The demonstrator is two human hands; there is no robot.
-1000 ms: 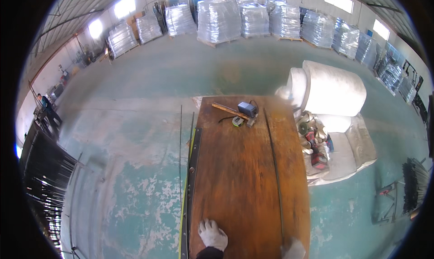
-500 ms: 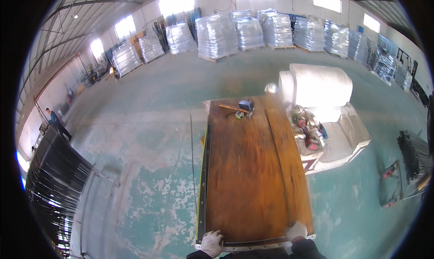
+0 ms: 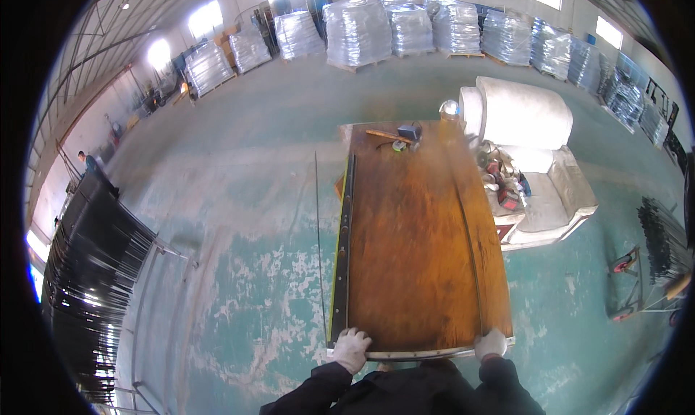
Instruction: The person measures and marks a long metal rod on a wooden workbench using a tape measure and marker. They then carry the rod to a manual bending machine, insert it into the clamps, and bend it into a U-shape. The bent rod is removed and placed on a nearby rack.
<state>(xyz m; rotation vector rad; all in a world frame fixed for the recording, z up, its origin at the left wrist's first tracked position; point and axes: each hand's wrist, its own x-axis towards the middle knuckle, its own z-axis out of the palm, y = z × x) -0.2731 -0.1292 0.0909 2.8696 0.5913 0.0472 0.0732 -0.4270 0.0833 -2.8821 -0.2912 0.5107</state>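
My left hand (image 3: 352, 348), in a white glove, is closed over the near left corner of a worn brown wooden tabletop (image 3: 413, 256). What its curled fingers hold, if anything, is hidden. Beside it ends a dark metal strip (image 3: 343, 263) with holes, running along the table's left edge. At the near right corner my right hand (image 3: 491, 343), also gloved, is closed around the near end of a thin dark rod (image 3: 467, 237) lying lengthwise on the wood. Across the far end lie a wooden-handled tool (image 3: 389, 135), a small dark blue box (image 3: 410, 132) and a green tape measure (image 3: 399, 146).
A pale armchair (image 3: 546, 201) stands against the table's right side, with tools including a red one (image 3: 509, 198) on it. Bundled dark rods (image 3: 94, 263) rest on a rack at left; a wheeled cart (image 3: 637, 284) is at right. Wrapped pallets (image 3: 357, 31) line the far wall.
The whole view has shifted, so the table and hands appear higher and farther right. More of my dark sleeves shows. Both hands stay at the table's near corners.
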